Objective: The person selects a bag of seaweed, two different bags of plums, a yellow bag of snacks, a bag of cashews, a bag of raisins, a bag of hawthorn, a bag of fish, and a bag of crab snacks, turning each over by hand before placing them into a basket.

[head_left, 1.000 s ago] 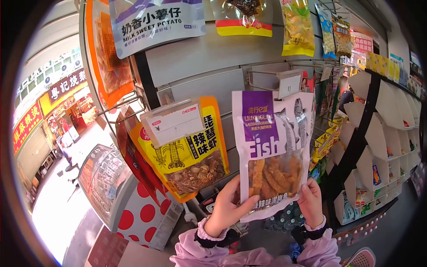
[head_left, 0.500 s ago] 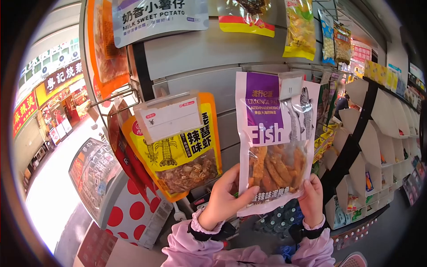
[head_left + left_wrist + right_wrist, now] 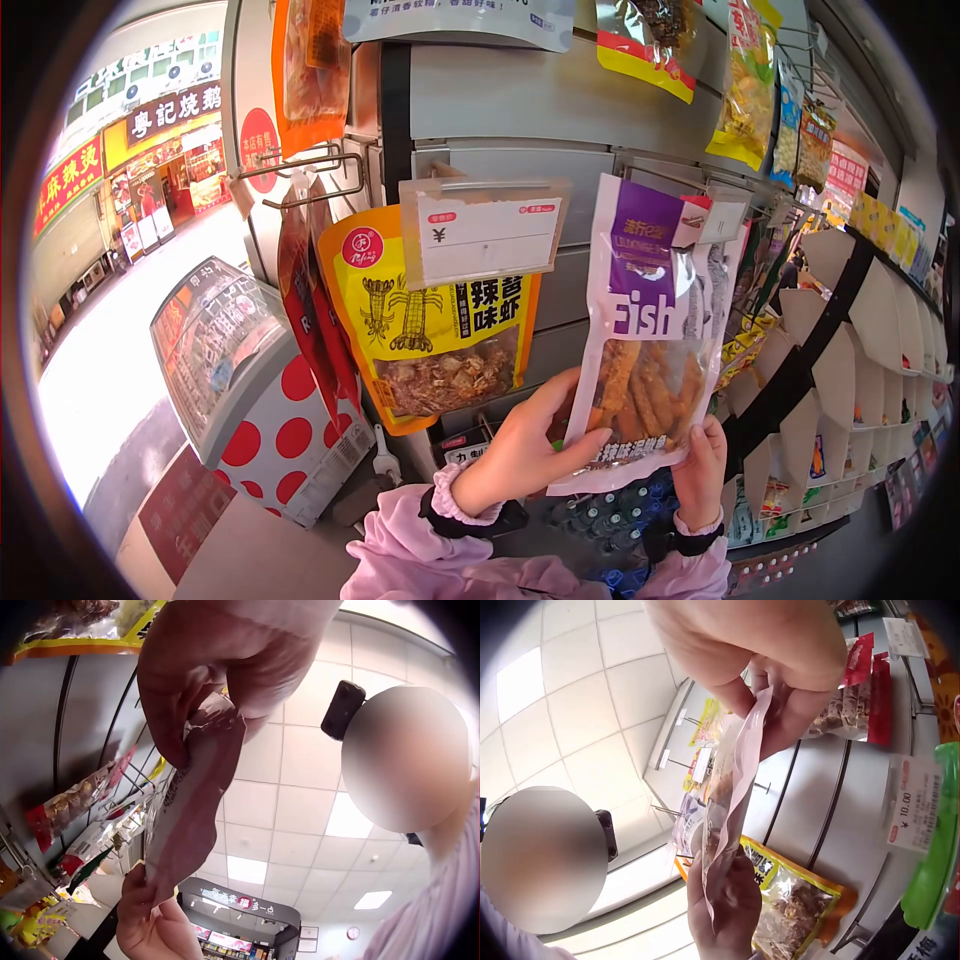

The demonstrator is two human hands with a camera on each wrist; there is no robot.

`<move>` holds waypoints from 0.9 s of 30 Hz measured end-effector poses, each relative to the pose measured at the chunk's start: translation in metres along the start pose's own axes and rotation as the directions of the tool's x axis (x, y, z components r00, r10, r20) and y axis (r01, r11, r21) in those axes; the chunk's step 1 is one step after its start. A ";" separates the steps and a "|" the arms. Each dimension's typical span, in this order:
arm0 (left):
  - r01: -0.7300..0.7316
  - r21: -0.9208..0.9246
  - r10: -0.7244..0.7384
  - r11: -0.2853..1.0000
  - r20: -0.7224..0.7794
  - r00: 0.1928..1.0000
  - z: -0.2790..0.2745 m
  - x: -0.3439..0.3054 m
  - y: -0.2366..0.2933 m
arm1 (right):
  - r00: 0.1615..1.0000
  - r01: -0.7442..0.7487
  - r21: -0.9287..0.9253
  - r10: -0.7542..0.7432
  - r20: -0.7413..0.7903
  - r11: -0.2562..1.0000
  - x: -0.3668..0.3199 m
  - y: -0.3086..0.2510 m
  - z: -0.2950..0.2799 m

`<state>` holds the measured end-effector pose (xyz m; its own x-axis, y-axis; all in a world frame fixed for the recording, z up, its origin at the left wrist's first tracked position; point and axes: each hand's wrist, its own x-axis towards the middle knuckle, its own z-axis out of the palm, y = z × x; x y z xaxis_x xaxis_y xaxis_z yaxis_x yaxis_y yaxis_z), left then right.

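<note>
A white and purple "Fish" pouch (image 3: 640, 320) with a clear window of brown pieces stands upright between both hands in the head view. The left hand (image 3: 525, 440) pinches its lower left edge, thumb in front. At the lower right corner the right hand (image 3: 700, 475) pinches it. The left wrist view shows the left hand (image 3: 232, 660) holding the bag edge (image 3: 202, 787). In the right wrist view the right hand (image 3: 757, 652) grips the pouch side (image 3: 739, 765). The pouch's top is beside a price tag holder (image 3: 722, 215).
A yellow shrimp snack bag (image 3: 430, 350) hangs left of the pouch, behind a price card (image 3: 485, 238). More bags hang above. A dotted freezer (image 3: 270, 430) stands at the left, and tilted bins (image 3: 870, 350) line the right. Metal hooks (image 3: 320, 180) stick out from the rack.
The head view has turned, so the rack appears further right and larger. The pouch has tilted slightly clockwise, still held by both hands.
</note>
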<state>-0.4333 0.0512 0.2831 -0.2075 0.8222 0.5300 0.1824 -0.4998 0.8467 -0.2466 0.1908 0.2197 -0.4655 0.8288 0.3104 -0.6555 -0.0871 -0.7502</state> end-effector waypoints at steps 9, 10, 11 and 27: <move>0.050 0.131 -0.042 0.990 -0.062 0.997 -0.009 0.003 -0.009 | 0.995 -0.082 -0.038 0.084 0.054 0.996 0.018 0.010 -0.003; 0.050 0.140 -0.040 0.989 -0.071 0.997 -0.011 0.004 -0.014 | 0.992 -0.088 -0.049 0.092 0.090 0.995 0.022 0.016 -0.013; 0.050 0.149 -0.039 0.988 -0.078 0.996 -0.012 0.005 -0.019 | 0.991 -0.093 -0.072 0.099 0.090 0.993 0.024 0.019 -0.017; 0.060 0.250 -0.024 0.966 -0.147 0.989 -0.014 -0.018 -0.025 | 0.995 -0.020 -0.347 0.052 0.081 0.938 -0.015 0.022 -0.042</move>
<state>-0.4477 0.0451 0.2529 -0.3508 0.7849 0.5108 0.4041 -0.3652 0.8386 -0.2289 0.1996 0.1739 -0.5453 0.7758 0.3176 -0.3989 0.0931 -0.9122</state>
